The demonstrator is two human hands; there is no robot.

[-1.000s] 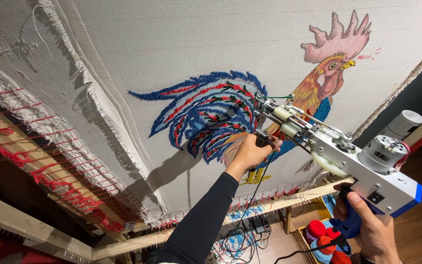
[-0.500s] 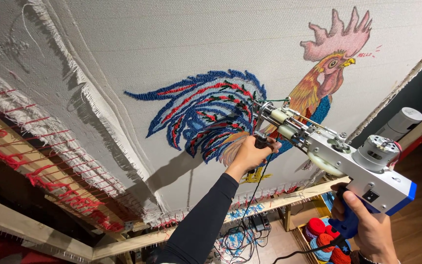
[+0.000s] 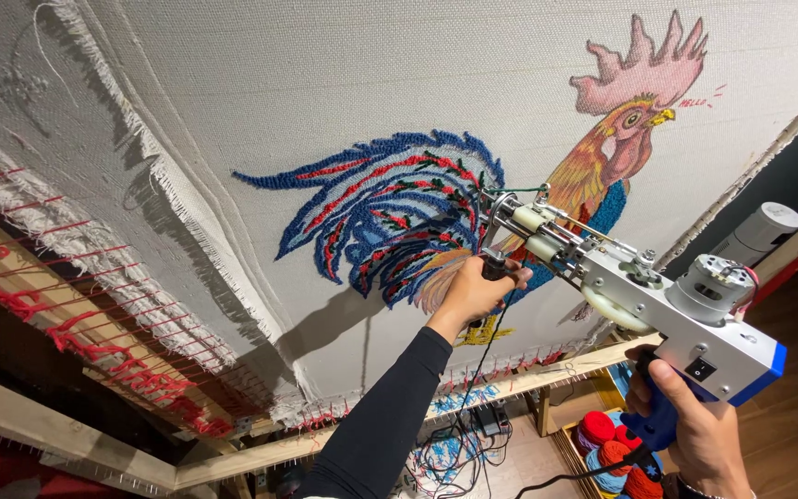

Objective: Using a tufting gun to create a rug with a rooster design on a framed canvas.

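Note:
A silver and blue tufting gun (image 3: 644,296) points its needle end at a white cloth (image 3: 344,83) stretched on a wooden frame (image 3: 39,416). A tufted rooster (image 3: 473,199) with a blue, red and green tail, orange body and pink comb fills the cloth's middle. My left hand (image 3: 475,288), in a black sleeve, grips the gun's black front handle next to the tail. My right hand (image 3: 699,430) holds the blue rear grip. Green yarn runs to the needle.
Balls of red and blue yarn (image 3: 607,448) sit in a wooden crate at the lower right. Cables and a power strip (image 3: 473,425) lie on the wooden floor below the frame. A white cylinder (image 3: 757,231) stands at the right edge.
The gun and both hands have shifted slightly left and down along the rooster's tail. The grip of each hand is unchanged.

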